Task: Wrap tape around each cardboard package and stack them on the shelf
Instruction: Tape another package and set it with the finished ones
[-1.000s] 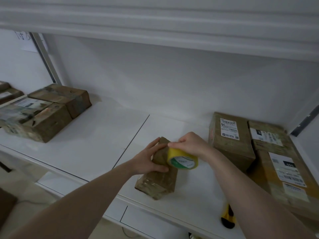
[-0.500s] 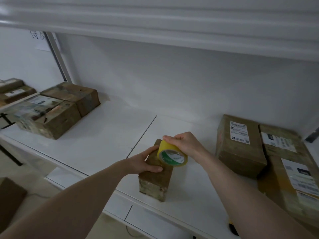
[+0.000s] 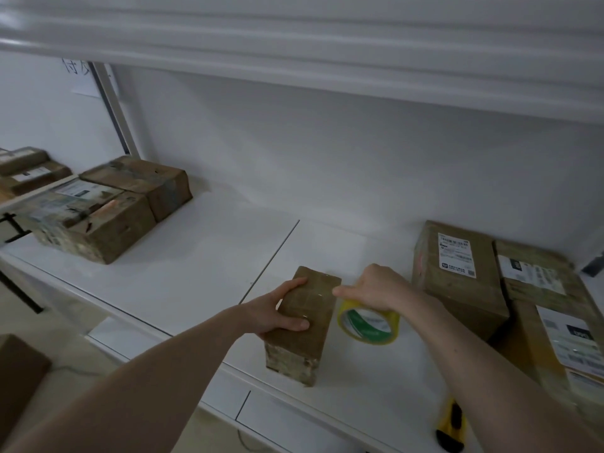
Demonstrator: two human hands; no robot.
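Package standing near the shelf front edge, gripped by left hand to steady it. Tape roll held by right hand just beside its right face, likely drawing tape down that side.

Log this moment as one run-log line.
step: taping | left hand: grips box on shelf | right hand: holds tape roll right of box | knife: idle
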